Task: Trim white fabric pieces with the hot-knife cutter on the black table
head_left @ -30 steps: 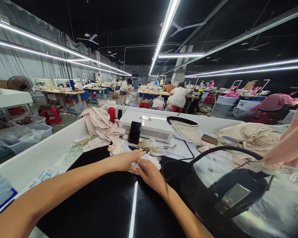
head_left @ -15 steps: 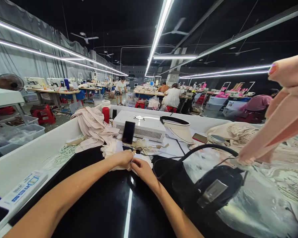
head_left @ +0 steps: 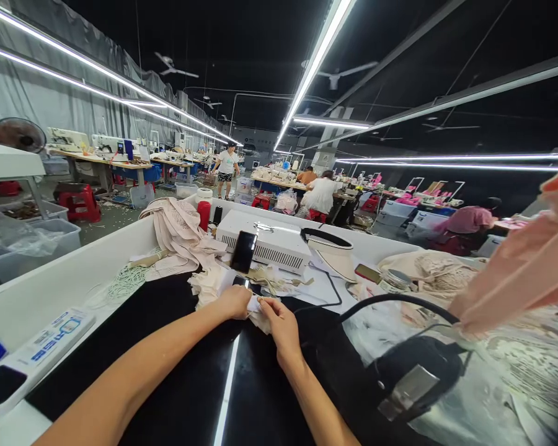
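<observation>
My left hand (head_left: pixel 235 301) is closed at the front of a stack of cream fabric pieces (head_left: pixel 205 285), gripping a small white and cream fabric piece (head_left: pixel 260 320). Thumb and fingertips of my right hand (head_left: pixel 283 325) pinch the same piece at its right end, so it spans the short gap between the hands. Parts of it are hidden behind my fingers. Just beyond my hands a dark phone (head_left: pixel 244 251) leans upright against a white slotted box (head_left: pixel 270 238). Beige scraps (head_left: pixel 272 280) lie beside it.
A black bag (head_left: pixel 413 378) with a curved handle stands at right, beside clear plastic (head_left: pixel 465 396) and hanging pink fabric (head_left: pixel 525 272). Draped pale cloth (head_left: pixel 179 238), green cord (head_left: pixel 128 282) and a red thread cone (head_left: pixel 204 214) lie left. A sun visor (head_left: pixel 332 251) sits behind.
My right hand has shifted right and turned, now pinching the fabric piece's end apart from my left hand. The view has tilted slightly. A person in the background has straightened up.
</observation>
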A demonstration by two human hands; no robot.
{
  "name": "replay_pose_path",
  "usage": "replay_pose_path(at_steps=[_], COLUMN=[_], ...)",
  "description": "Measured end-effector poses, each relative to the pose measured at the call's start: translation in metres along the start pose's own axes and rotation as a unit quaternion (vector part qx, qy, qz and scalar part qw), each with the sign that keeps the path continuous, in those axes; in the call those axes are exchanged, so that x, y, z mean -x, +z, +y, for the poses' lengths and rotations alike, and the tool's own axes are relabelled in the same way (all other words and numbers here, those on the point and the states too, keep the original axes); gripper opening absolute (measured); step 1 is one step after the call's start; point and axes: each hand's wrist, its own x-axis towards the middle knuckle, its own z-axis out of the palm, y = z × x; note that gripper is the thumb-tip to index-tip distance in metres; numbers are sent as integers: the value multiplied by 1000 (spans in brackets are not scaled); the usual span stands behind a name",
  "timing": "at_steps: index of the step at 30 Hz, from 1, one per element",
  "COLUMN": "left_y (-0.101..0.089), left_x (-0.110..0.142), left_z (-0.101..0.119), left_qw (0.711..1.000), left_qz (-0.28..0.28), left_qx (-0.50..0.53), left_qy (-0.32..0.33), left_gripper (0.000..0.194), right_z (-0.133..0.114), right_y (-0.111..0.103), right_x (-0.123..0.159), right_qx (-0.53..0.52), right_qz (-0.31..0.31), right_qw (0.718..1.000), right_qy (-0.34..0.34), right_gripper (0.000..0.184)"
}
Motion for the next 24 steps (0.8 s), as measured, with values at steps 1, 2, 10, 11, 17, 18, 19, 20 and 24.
replay_pose_path(at_steps=[1,2,10,11,17,18,19,20,24], left_y=[0,1,0,0,-6,-8,-10,-13,-24], left_x=[2,4,25,28,50,53,57,61,74], left_z=[0,0,-7,-8,-11,-13,-15,-18,-33], left_qw=[1000,1000,996,995,986,983,979,975,946], left_qz=[7,14,55,52,42,46,51,57,101], left_qx=[5,10,64,72,127,141,157,175,272], left_qy=[1,2,26,37,99,108,117,125,145], left_gripper=[33,33,32,31,26,26,25,25,24], right_z=[-1,-2,-4,-4,4,6,8,9,13], right_y=[0,1,5,5,6,7,9,11,21], right_x=[2,4,15,15,9,7,5,4,4], right_qx=[-17,-33,-152,-168,-263,-276,-287,-298,-330], right_qz=[-2,-7,6,21,89,93,94,94,82], right_qw=[1000,999,978,974,940,934,928,923,908], right_qy=[16,35,145,151,199,208,218,227,247], right_gripper=[24,24,20,21,29,30,31,32,31])
